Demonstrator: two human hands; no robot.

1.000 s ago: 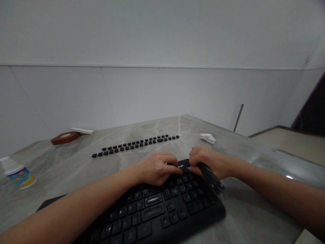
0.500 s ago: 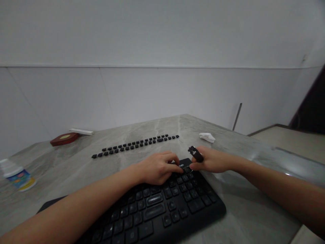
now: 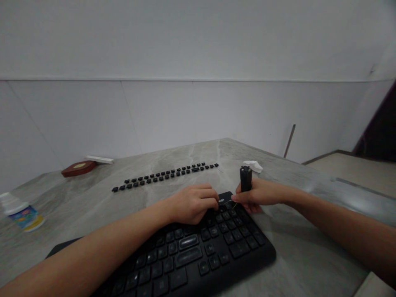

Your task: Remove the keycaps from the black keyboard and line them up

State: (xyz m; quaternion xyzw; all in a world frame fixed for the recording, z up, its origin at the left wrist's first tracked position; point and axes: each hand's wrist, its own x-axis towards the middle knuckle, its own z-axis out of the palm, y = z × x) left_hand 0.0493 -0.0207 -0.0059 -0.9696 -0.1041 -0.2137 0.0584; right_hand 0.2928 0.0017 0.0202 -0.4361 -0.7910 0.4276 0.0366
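Note:
A black keyboard (image 3: pixel 188 258) lies at a slant on the grey marbled table. My right hand (image 3: pixel 258 194) is closed around the dark handle of a keycap puller (image 3: pixel 246 179), held upright above the keyboard's far right corner. Its thin wire reaches down to the keys there. At the far edge, my left hand (image 3: pixel 194 204) rests on the keyboard with its fingers curled; the fingertips are partly hidden. Beyond the hands, loose black keycaps (image 3: pixel 167 177) stand in two long rows on the table.
A crumpled white tissue (image 3: pixel 253 166) lies behind my right hand. On the left are a white bottle with a colourful label (image 3: pixel 24 214), a reddish-brown box (image 3: pixel 78 168) and a white strip (image 3: pixel 99 159). A pale wall (image 3: pixel 192 111) rises behind the table.
My right hand has turned, bringing the keycap puller's handle from tilted to upright. My left fingers have drawn back a little from the wire.

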